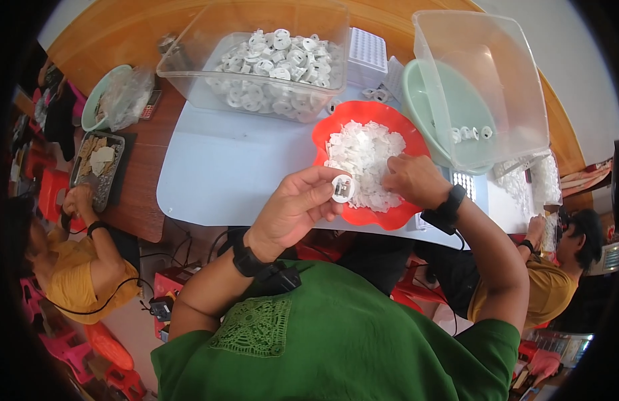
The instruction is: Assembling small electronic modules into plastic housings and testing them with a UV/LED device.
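Observation:
Between the thumb and fingers of my left hand (pixel 292 207) is a small round white plastic part (pixel 343 188), its open face showing metal pieces inside. My right hand (pixel 420 180) reaches into a red scalloped bowl (pixel 326 123) from the right. Its fingers are bent together, with the tips among a heap of small translucent white plastic pieces (pixel 363 150); what they pinch is hidden. The round part is held over the bowl's near left edge, just left of my right hand.
A clear bin (pixel 189 83) full of round white parts stands behind the bowl. To the right, another clear bin (pixel 523 87) leans over a green basin (pixel 423 100). White trays (pixel 367 50) stand at the back. People in yellow sit at the left (pixel 88 274) and right (pixel 533 294).

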Motion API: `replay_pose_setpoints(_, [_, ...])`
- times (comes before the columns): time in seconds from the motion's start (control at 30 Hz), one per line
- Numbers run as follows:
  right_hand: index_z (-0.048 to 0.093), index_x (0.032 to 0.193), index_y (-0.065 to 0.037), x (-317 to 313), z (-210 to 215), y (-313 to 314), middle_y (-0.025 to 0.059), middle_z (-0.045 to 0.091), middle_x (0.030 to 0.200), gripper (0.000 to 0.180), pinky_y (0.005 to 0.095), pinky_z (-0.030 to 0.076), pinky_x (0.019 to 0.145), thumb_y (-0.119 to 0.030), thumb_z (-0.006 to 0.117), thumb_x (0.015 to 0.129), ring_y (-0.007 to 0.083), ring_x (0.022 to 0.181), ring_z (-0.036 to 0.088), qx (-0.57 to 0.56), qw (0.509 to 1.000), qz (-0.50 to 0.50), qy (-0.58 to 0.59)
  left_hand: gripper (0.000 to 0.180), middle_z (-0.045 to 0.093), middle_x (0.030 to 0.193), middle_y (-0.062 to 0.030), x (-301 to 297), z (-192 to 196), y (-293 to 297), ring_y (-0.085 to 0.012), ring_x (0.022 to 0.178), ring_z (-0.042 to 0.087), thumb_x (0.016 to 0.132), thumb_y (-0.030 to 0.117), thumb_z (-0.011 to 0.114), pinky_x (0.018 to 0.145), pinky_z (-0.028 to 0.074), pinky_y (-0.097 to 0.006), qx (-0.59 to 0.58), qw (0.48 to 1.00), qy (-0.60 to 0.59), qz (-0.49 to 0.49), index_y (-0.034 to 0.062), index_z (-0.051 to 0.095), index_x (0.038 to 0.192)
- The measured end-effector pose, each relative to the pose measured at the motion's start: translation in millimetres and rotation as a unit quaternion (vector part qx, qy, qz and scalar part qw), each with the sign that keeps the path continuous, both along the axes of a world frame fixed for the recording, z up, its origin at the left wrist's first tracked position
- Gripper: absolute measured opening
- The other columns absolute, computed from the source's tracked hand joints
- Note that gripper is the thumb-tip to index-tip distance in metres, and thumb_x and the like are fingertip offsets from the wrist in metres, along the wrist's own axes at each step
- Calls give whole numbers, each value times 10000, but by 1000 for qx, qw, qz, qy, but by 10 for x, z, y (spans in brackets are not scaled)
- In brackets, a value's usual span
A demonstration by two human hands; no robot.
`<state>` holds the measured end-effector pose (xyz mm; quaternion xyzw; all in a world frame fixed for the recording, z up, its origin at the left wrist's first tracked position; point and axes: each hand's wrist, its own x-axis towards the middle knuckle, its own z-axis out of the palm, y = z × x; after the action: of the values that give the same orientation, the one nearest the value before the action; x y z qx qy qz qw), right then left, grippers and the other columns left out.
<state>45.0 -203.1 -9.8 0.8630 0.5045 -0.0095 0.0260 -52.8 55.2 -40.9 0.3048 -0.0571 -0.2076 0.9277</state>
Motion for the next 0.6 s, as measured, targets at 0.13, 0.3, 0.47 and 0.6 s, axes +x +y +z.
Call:
replay_pose_setpoints(0.13, [576,653,-106,-31,38,-10,73,520,736,56,384,458,566,-99,605,700,265,730,575,10,1000,2,19,295,618,988,-70,7,-5,-34,-125,785,599,936,124,540,676,488,-228,-7,1000,2,-3,-5,528,1201])
replay_pose_setpoints(0.3, [577,639,-100,-22,17,2,75,527,739,62,379,468,575,-92,603,694,259,751,584,-1,1000,0,14,282,618,994,-67,5,-10,-45,-123,789,601,941,128,535,683,490,-228,-24,1000,-8,-15,2,536,1193])
replay_pose_setpoints(0.47, [566,626,-100,51,13,-6,58,520,734,87,375,467,579,-108,608,702,261,750,580,-15,999,27,41,281,617,1003,-64,11,0,-31,-122,792,601,943,134,534,687,492,-230,-17,1000,-7,-20,4,537,1192])
replay_pose_setpoints(0.6, [571,648,-99,61,29,-24,56,534,743,68,381,465,579,-111,616,697,271,749,581,12,997,28,65,281,617,1004,-61,21,9,-34,-120,794,600,946,134,528,687,493,-228,-11,1000,-11,-19,4,537,1196])
